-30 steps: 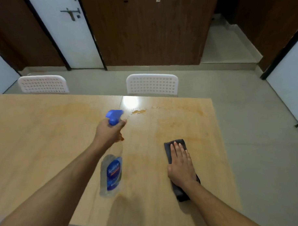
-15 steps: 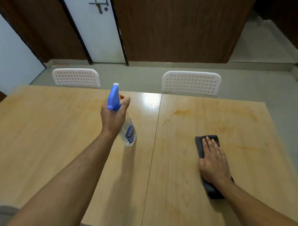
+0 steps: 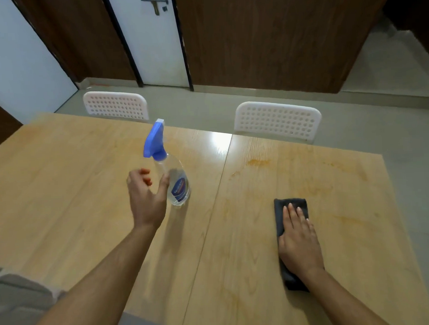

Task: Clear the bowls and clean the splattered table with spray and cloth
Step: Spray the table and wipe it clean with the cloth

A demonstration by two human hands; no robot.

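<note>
Head view looks down on two bare forearms reaching over a wooden table. Nearest the middle, the left hand hangs just beside a clear spray bottle with a blue trigger head; its fingers are loosely curled and spread, gripping nothing. The thumb lies against or right next to the bottle's near side, and whether it actually touches cannot be told. The bottle stands on the table close to the seam between the two tabletop panels, a blue label on its lower body, its nozzle pointing away from the person.

Further right, the right hand lies flat with straight fingers, pressing down on a dark grey cloth. The folded cloth rests on the right-hand panel and shows beyond the fingertips and below the wrist.

Orange-brown splatter stains mark the right panel beyond the cloth, with fainter streaks towards the table's far right edge and a faint tint on the left panel's far corner.

Past the far edge stand two white perforated chairs, the left chair and the right chair. Behind them are a grey floor, dark wood panelling and a white door with a latch.
</note>
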